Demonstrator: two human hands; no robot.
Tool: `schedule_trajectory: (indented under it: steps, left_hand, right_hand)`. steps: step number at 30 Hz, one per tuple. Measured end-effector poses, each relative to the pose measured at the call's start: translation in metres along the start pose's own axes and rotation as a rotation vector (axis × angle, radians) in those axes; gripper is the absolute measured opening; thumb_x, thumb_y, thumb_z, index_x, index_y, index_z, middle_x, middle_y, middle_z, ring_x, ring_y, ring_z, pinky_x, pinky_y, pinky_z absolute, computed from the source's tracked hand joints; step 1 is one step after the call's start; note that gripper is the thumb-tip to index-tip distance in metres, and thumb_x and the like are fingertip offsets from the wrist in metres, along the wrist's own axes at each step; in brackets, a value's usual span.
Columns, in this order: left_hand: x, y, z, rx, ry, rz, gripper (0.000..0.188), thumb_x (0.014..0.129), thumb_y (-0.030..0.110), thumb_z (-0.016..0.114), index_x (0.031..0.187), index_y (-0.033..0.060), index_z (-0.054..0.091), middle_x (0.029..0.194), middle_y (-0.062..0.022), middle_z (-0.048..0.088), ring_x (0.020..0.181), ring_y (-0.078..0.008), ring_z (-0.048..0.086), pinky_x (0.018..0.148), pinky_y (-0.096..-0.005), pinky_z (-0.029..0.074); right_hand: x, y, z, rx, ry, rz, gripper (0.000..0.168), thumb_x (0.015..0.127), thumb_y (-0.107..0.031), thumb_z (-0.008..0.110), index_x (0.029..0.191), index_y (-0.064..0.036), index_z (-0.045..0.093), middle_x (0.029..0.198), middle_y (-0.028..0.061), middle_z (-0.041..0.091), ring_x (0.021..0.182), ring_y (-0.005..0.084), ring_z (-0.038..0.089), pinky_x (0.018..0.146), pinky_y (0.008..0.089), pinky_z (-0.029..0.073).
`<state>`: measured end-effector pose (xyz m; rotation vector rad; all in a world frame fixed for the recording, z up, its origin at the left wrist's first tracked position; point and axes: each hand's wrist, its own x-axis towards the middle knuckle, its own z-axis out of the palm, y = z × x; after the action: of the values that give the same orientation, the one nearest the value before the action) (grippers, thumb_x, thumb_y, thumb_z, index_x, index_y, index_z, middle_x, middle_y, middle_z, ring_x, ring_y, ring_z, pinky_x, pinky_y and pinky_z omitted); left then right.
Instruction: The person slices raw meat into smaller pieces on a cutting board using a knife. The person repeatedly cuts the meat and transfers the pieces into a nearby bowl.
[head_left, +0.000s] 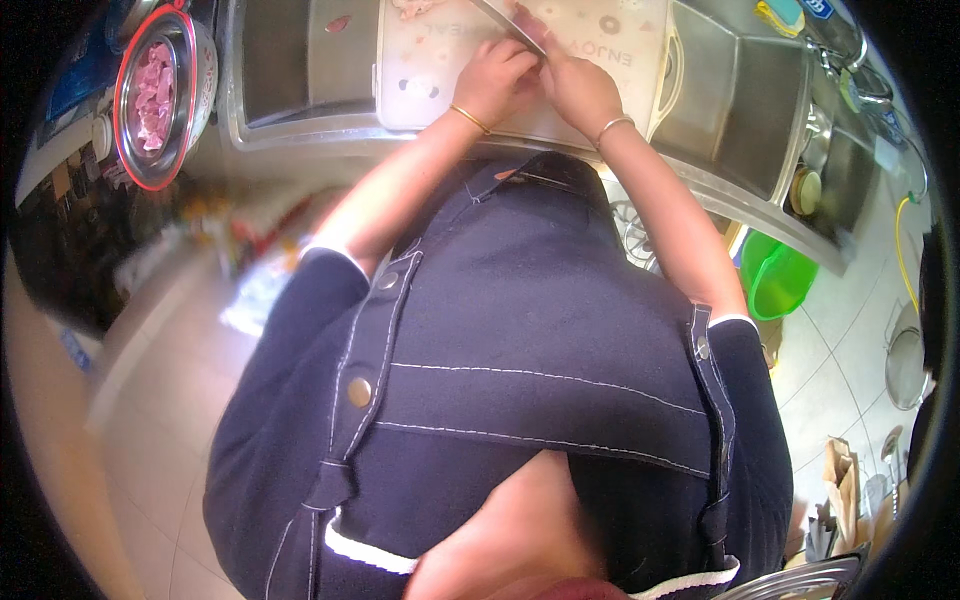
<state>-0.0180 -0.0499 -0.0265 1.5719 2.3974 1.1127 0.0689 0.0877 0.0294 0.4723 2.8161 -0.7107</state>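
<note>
My right hand (581, 94) grips a kitchen knife (510, 26), its blade slanting up and to the left past my fingers. Close beside it, my left hand (491, 82) has curled fingers pressed on raw meat (529, 81) near the blade; the hands partly hide this piece. More red meat (534, 24) shows on the far side of the blade. Under both hands lies a white plastic cutting board (420, 64) with printed pictures and lettering. A pale scrap of meat or fat (412, 7) sits at its far left.
The board spans a stainless steel sink (720, 112). At left, a red-rimmed dish (124, 112) of cut meat pieces (154, 97) rests on a white bowl (206, 82). One meat scrap (337, 24) lies left of the board. A green plastic basin (776, 277) stands below right.
</note>
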Motion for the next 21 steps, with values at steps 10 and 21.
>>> schedule_trajectory:
  steps: [10, 21]
  left_hand:
    - [-0.008, 0.005, 0.000, -0.074, 0.022, -0.019, 0.026, 0.068, 0.012, 0.073, 0.092, 0.0149, 0.063, 0.098, -0.0048, 0.062, 0.091, -0.0277, 0.058, 0.081, -0.0382, 0.047]
    - [-0.022, 0.018, -0.035, 0.170, -0.129, -0.123, 0.034, 0.068, 0.026, 0.076, 0.093, 0.0086, 0.061, 0.108, -0.0150, 0.058, 0.091, -0.0328, 0.057, 0.082, -0.0407, 0.047]
  right_hand:
    - [-0.069, 0.004, -0.002, 0.099, -0.031, 0.167, 0.029, 0.094, -0.024, 0.045, 0.111, -0.002, 0.054, 0.077, 0.0268, 0.064, 0.073, 0.0444, 0.063, 0.069, 0.0537, 0.049]
    - [-0.047, 0.027, -0.027, 0.024, -0.025, 0.099, 0.023, 0.092, -0.026, 0.047, 0.102, -0.010, 0.059, 0.080, 0.0224, 0.067, 0.075, 0.0406, 0.065, 0.069, 0.0512, 0.051]
